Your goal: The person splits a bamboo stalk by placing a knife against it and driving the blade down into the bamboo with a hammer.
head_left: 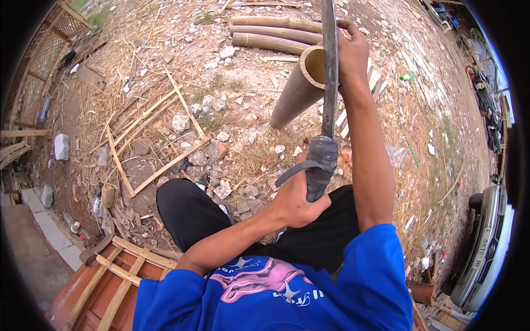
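Observation:
My left hand (302, 201) is wrapped round the dark, tape-bound handle of a machete (329, 71), with a loose strap hanging from it. The long blade points up and away from me, crossing in front of a thick bamboo tube (296, 94). The tube leans, its hollow cut end facing up towards me. At the right of that end is my right hand (353, 52), fingers bent round the tube's side. The blade hides part of this grip and part of the rim. Whether the blade touches the rim I cannot tell.
Several bamboo poles (270, 37) lie beyond the tube. A broken wooden frame (165, 165) and stones (181, 123) are on the littered ground to the left. A slatted wooden piece (105, 281) is near my left side. At the far right stands a car (480, 248).

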`<state>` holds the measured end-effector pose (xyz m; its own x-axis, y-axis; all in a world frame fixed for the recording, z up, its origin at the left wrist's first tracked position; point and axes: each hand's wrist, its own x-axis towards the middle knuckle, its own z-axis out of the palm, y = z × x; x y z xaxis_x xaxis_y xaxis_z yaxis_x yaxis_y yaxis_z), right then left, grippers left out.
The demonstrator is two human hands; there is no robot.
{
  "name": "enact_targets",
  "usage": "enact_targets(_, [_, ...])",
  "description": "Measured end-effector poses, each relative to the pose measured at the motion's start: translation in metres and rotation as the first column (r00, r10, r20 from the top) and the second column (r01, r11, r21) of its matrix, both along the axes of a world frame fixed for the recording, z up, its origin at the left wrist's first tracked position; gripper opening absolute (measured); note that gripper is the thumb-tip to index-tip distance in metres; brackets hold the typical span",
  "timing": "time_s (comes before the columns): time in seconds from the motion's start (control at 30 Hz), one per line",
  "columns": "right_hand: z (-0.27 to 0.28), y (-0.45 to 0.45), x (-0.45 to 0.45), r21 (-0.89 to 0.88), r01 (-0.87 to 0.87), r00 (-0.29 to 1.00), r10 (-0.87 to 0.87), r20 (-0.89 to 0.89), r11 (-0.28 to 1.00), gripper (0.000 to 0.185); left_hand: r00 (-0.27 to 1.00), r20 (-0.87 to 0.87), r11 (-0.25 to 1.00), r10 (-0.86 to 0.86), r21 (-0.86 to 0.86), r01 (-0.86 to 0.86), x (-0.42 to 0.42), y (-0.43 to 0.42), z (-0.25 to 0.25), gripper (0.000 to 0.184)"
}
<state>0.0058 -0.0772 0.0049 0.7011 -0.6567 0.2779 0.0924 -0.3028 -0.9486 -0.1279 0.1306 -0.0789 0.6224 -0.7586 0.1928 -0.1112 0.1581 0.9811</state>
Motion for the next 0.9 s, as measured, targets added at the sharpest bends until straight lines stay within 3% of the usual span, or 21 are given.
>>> enact_targets(0.07, [-0.001,-0.002,0.0,-0.007,0.001,1.0,-0.001,-0.001,1.0,0.019,0.997,0.071,0.999,0.038,-0.04,-0.035,-0.002,-0.003,-0.001,0.068])
enact_targets(0.27, [0.001,-0.004,-0.006,-0.068,0.028,0.997,-0.033,-0.071,0.997,0.021,0.996,-0.044,0.996,0.074,-0.056,-0.076,-0.01,-0.008,0.004,0.059])
enact_targets(0.37, [0.002,-0.003,-0.007,-0.092,0.057,0.994,-0.065,-0.087,0.994,0.025,0.998,0.007,0.997,0.062,-0.045,-0.062,-0.007,-0.009,0.006,0.06])
enact_targets(0.47, [-0.003,-0.006,-0.002,-0.167,0.093,0.994,-0.101,-0.04,0.982,0.028,0.998,-0.048,1.0,0.028,0.008,-0.028,-0.006,-0.007,0.01,0.062])
enact_targets(0.6, [-0.005,-0.018,0.0,-0.115,0.0,1.0,-0.003,-0.031,0.993,0.042,0.974,-0.223,0.992,-0.047,0.104,0.071,-0.005,-0.002,0.017,0.09])
enact_targets(0.67, [-0.005,-0.016,0.001,-0.103,-0.035,0.999,0.034,-0.013,0.994,0.049,0.975,-0.218,0.992,-0.036,0.108,0.06,-0.008,-0.001,0.015,0.093])
enact_targets(0.77, [0.007,-0.003,0.003,-0.213,0.079,0.988,-0.049,0.144,0.974,0.054,0.967,-0.253,0.997,-0.01,0.07,0.029,-0.007,0.001,0.024,0.071])
enact_targets(0.8, [0.019,0.002,0.004,-0.261,0.151,0.971,-0.094,0.221,0.953,0.053,0.977,-0.212,0.996,-0.019,0.077,0.036,-0.006,0.0,0.023,0.078])
enact_targets(0.83, [0.037,-0.016,0.003,-0.548,0.169,0.981,-0.089,0.17,0.819,0.049,0.985,-0.17,0.995,-0.029,0.085,0.044,-0.005,-0.001,0.02,0.085])
enact_targets(0.9, [0.097,-0.004,-0.003,-0.722,0.208,0.955,0.022,0.295,0.66,0.05,0.994,-0.105,0.996,-0.038,0.081,0.046,-0.004,-0.002,0.017,0.091])
